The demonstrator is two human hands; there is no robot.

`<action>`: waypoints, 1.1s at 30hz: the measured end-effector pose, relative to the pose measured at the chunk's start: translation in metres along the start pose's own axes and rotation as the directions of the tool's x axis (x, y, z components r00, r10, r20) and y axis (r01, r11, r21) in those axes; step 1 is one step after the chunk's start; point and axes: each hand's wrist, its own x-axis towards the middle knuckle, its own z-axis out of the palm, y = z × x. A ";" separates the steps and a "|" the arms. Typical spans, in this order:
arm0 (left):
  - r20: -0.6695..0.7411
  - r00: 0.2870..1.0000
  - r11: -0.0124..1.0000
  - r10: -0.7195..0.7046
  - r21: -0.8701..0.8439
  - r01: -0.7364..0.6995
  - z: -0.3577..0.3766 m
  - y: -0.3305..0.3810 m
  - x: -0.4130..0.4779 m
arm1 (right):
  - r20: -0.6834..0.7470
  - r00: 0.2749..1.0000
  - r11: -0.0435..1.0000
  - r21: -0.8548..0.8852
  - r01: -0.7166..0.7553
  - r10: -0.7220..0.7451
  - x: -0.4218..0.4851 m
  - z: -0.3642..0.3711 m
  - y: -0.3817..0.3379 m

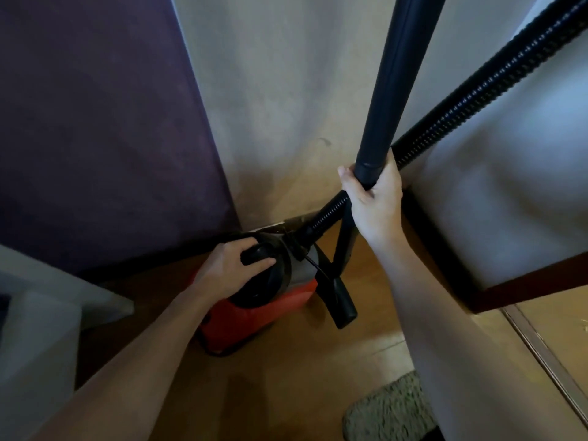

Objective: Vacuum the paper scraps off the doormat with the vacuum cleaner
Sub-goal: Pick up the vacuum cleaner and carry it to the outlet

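**Both hands clamped on the vacuum cleaner, doormat lying near the bottom edge**

Starting at far left with a purple panel (pixel 95 122) leaning up the wall and a white box (pixel 38 329) below it. Curling the left hand (pixel 234 265) round the black carry handle (pixel 259 252) on top of the red canister vacuum cleaner (pixel 254 316), which is sitting on the wooden floor (pixel 286 377) in the corner. Passing a short black nozzle (pixel 343 308) lying just beside the canister's right side. Gripping, with the right hand (pixel 374 202), the lower end of the rigid black wand (pixel 401 81), which is rising steeply out of the top of the view. Holding the hands well apart, left low on the canister, right higher up. Trailing behind the right hand, a ribbed black hose (pixel 477 100), running from the canister up towards the top right corner. Lying at the bottom edge, a shaggy grey-green doormat (pixel 388 412), partly hidden behind the right forearm, apart from both hands and from the canister.
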 end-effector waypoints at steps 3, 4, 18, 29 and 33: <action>-0.001 1.000 1.000 0.024 0.004 -0.024 0.011 -0.009 0.016 | -0.001 0.999 0.999 -0.005 0.041 -0.041 0.013 0.001 0.014; 0.001 1.000 0.999 0.031 0.008 -0.031 0.014 -0.010 0.019 | -0.004 0.999 0.999 -0.005 0.051 -0.051 0.018 0.000 0.016; 0.062 0.995 0.995 0.074 0.059 -0.078 0.053 -0.002 0.062 | -0.144 0.987 0.997 0.039 -0.065 0.070 0.035 -0.028 0.071; 0.045 0.997 0.986 0.061 0.152 -0.067 0.071 -0.005 0.080 | -0.164 0.983 0.996 0.044 -0.081 0.087 0.037 -0.038 0.089; 0.075 0.996 0.982 0.038 0.180 -0.051 0.078 0.001 0.083 | -0.160 0.980 0.993 0.022 -0.116 0.118 0.040 -0.044 0.094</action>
